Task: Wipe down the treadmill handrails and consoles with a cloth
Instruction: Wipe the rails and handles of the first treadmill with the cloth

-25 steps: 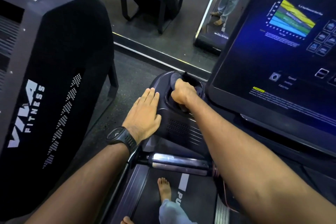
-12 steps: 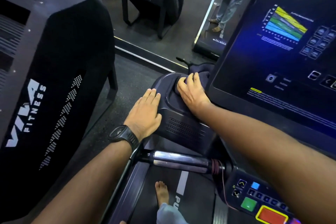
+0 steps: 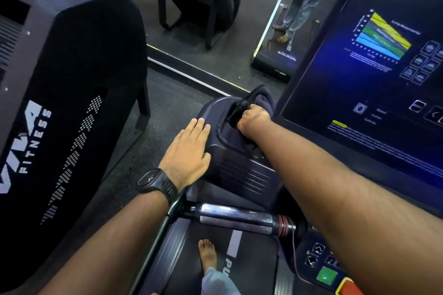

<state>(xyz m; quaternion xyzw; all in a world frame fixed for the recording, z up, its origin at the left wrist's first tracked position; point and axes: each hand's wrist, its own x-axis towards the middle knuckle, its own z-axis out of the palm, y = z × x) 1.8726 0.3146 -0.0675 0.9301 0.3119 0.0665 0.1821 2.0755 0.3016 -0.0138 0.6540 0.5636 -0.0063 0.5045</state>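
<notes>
Right hand (image 3: 254,118): curled into a fist on the cloth (image 3: 262,98), knuckles down in the console pocket (image 3: 229,127); flat on the pocket's far rim half a second ago.
Cloth: dark, bunched under the fist, the rest heaped against the screen's (image 3: 371,84) lower left corner.
Left hand (image 3: 189,151): flat, fingers straight and together, resting on the console's (image 3: 239,175) left shoulder; same spot as before.
In the way: right forearm, crossing the console's right side.
Around: chrome handrail (image 3: 235,217) below, belt (image 3: 251,268) with bare foot (image 3: 208,256), neighbouring machine (image 3: 79,67) at left.
Count: two hands, one cloth, one watch (image 3: 155,181), one lit screen, one green button (image 3: 326,274).
</notes>
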